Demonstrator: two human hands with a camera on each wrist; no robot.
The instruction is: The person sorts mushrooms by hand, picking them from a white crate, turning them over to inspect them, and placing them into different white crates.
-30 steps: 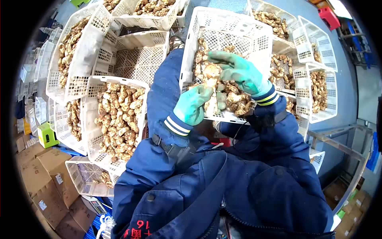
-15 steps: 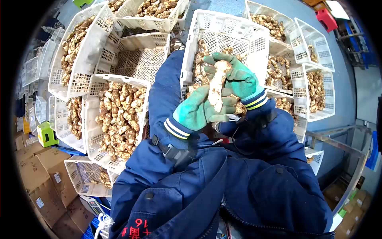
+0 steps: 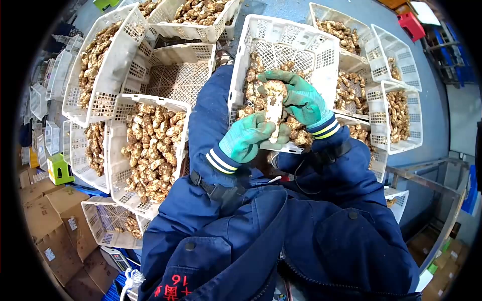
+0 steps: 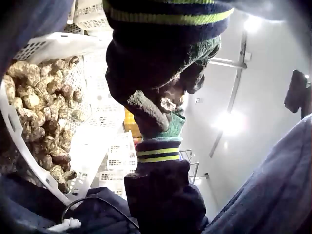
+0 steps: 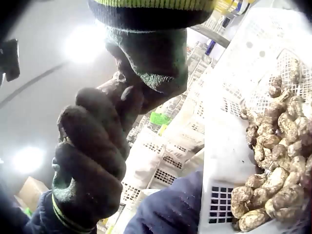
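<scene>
Between the curled fingers of the left hand (image 3: 245, 136) and the right hand (image 3: 305, 99), a knobbly, pale-stemmed mushroom (image 3: 274, 106) is gripped near both ends, left at its narrow tip and right about its thicker brown head, seemingly so neither end can swing. Both forearms (image 3: 335, 156) angle inward, bringing the hands together over a white crate (image 3: 321, 61), probably because more mushrooms (image 3: 252, 83) lie within reach beneath and beyond the fingers.
</scene>
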